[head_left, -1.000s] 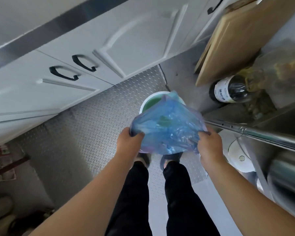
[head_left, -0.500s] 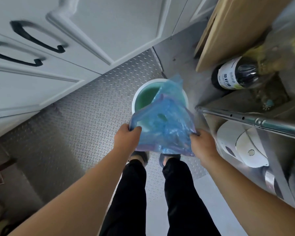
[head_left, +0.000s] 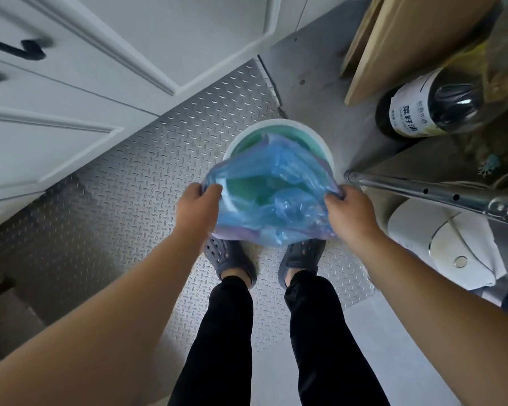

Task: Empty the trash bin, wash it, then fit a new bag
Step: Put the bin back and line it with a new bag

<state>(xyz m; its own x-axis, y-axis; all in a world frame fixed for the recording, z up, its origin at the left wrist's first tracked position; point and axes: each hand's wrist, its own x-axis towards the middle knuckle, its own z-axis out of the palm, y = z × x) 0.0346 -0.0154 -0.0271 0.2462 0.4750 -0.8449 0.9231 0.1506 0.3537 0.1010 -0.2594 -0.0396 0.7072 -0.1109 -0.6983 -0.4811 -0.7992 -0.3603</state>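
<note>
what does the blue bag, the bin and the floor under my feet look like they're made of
Blue bag: thin plastic film, seemingly; it is translucent, crinkled and glossy, and the bin's green shows through.
Bin: likely moulded plastic, with a smooth matte white rim and a green inside.
Floor plate: looks like metal tread plate, grey with a dull sheen and rows of raised diamond bumps.

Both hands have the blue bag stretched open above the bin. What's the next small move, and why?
Probably lower the blue bag into the bin and push its bottom down. The left hand and right hand hold its mouth spread wide over the white rim, and the green inside looks empty, but the bag is not yet seated or folded over the rim.
</note>
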